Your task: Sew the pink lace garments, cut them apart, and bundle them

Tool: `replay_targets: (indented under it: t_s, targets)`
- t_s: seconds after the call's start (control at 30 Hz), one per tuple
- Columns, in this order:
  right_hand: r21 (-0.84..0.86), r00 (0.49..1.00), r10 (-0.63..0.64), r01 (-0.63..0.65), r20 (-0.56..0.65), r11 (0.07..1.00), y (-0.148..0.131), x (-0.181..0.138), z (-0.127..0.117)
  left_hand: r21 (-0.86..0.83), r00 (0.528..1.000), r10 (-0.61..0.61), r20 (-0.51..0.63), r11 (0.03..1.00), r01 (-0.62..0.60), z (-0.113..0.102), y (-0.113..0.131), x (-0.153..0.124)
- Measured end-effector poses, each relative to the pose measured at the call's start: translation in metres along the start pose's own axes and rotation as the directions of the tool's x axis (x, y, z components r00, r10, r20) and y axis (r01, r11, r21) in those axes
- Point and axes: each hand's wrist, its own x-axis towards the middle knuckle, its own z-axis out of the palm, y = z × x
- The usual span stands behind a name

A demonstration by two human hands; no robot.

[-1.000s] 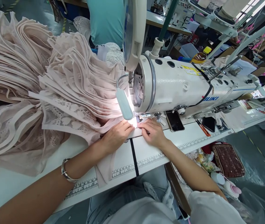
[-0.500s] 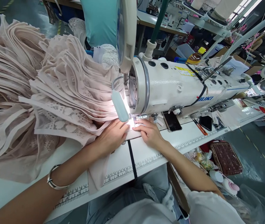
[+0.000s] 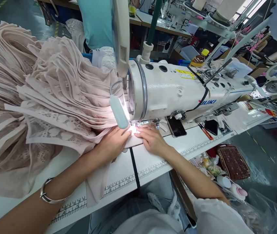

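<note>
A white Juki sewing machine stands on a white table with a printed ruler along its front edge. My left hand lies flat on pale pink fabric just left of the needle, fingers pressed down. My right hand rests on the same piece just right of the needle, fingers stretched toward it. A small lamp lights the spot between both hands. The needle itself is hidden in the glare.
A big pile of pink lace pieces covers the table's left side. A phone and red-handled snips lie under the machine arm. A woven bag sits lower right. A person in a teal top stands behind.
The view has drifted, so the machine and hands sit a little further left. Both hands stay pressed on the fabric at the needle.
</note>
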Motion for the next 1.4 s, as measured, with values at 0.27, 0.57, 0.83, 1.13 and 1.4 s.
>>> replay_targets:
  t_s: [0.27, 0.57, 0.83, 1.13, 1.4]
  targets:
    - [-0.023, 0.995, 0.049, -0.047, 0.092, 0.999, 0.0, 0.009, 0.001, -0.052, 0.991, -0.112, 0.077, 0.992, 0.116, 0.007, -0.007, 0.003]
    - [-0.102, 0.976, 0.101, -0.083, 0.192, 0.991, 0.001, 0.017, -0.001, -0.033, 0.975, -0.189, 0.113, 0.981, 0.194, 0.005, -0.007, 0.013]
    - [-0.21, 0.966, 0.092, -0.04, 0.243, 0.977, 0.002, 0.018, 0.001, -0.006, 0.96, -0.257, 0.109, 0.966, 0.259, 0.001, -0.002, 0.016]
    - [-0.156, 0.923, 0.229, -0.189, 0.31, 0.97, -0.004, 0.022, -0.004, 0.178, 0.985, -0.172, -0.007, 0.969, 0.17, 0.009, -0.002, 0.011]
    - [-0.259, 0.735, 0.511, -0.441, 0.445, 0.859, -0.011, 0.044, -0.015, 0.483, 0.994, -0.058, 0.088, 0.875, 0.008, -0.005, 0.019, 0.011]
